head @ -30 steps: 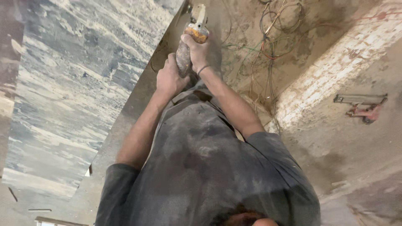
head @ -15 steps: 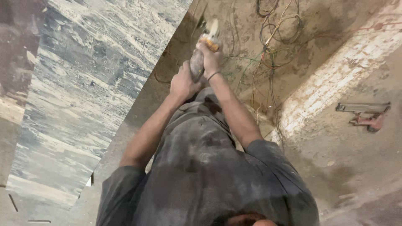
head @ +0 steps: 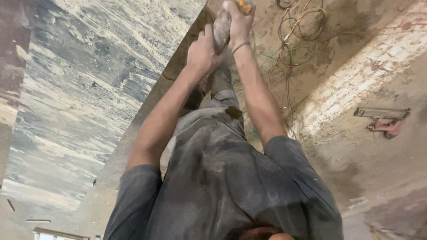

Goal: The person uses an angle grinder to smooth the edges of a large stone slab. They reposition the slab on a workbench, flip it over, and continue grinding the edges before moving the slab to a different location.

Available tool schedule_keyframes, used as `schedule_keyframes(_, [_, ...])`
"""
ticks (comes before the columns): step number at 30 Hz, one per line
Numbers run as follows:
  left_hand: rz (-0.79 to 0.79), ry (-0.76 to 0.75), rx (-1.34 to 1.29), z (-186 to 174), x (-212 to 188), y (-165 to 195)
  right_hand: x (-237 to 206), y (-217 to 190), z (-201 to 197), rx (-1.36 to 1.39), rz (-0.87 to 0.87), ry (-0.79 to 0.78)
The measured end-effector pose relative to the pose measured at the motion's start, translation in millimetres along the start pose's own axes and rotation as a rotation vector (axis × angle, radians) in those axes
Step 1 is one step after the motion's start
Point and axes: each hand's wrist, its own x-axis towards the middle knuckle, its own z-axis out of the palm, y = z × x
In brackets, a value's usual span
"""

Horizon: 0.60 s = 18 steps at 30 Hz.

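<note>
Veined stone slab (head: 75, 102) far left, left hand (head: 201, 52) fingers wrapped on dusty power tool (head: 221, 26) body at slab edge, right hand (head: 238, 22) fingers clamped on its front, tangled cables (head: 296, 49) on dirt floor (head: 369, 173) right.

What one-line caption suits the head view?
Both hands, left hand and right hand, grip a dusty power tool beside a marble slab.

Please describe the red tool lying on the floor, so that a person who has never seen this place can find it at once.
Start at the pale brick strip that runs across the dusty floor on the right. Just beyond it, near the right edge, lies the red tool with a long grey metal bar. It lies alone, far from the tangle of wires, and it is the only red thing there.
</note>
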Motion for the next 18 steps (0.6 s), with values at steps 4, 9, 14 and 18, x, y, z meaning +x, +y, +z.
schedule_keyframes(4, [-0.025, -0.025, -0.010, 19, -63, -50, -63, 28, -1, -0.027, 0.032, 0.003])
schedule_keyframes(9, [-0.051, -0.018, -0.009, 40, -127, -110, -118, 77, -11, -0.049, 0.019, -0.068])
schedule_keyframes(14, [-0.230, -0.102, -0.015, 53, -185, -146, -168, 126, -25, -0.193, 0.073, 0.015])
schedule_keyframes(18, [-0.289, -0.137, -0.019, 54, -214, -143, -196, 139, -32, -0.115, 0.177, -0.003])
